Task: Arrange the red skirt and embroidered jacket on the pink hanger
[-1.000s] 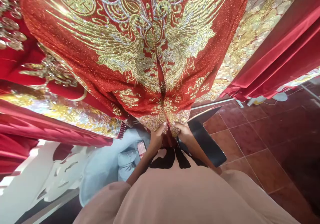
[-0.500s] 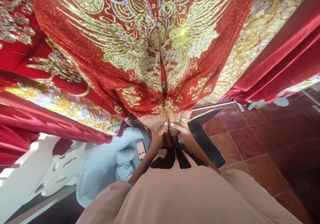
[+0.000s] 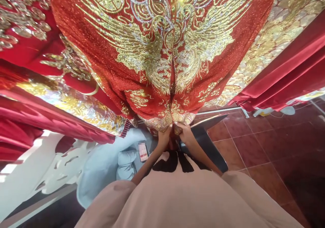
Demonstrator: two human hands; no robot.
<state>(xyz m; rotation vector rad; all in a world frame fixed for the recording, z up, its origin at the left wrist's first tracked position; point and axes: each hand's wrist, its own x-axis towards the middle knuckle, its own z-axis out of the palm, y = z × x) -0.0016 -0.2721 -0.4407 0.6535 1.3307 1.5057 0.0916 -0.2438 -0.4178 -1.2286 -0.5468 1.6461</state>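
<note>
A red glittering jacket (image 3: 142, 79) with gold embroidered wings and round emblems hangs in front of me. A front slit runs down its middle. At the bottom hem, my left hand (image 3: 165, 136) pinches the edge left of the slit, thumb on top. My right hand (image 3: 183, 131) pinches the hem just right of it, also thumb up. The two thumbs are close together on the gold wave-patterned border (image 3: 162, 123). Both hands' other fingers are hidden beneath the cloth.
On the left stand a pale blue padded seat (image 3: 99, 167) with a phone-like pink object (image 3: 143, 151) and a white carved panel (image 3: 58, 167). Red drapes (image 3: 284, 72) hang on both sides. A black chair-like piece (image 3: 210, 150) stands on red floor tiles (image 3: 259, 153).
The jacket appears shifted slightly to the right in view, and both hands with it. Both hands keep their pinch on the hem.
</note>
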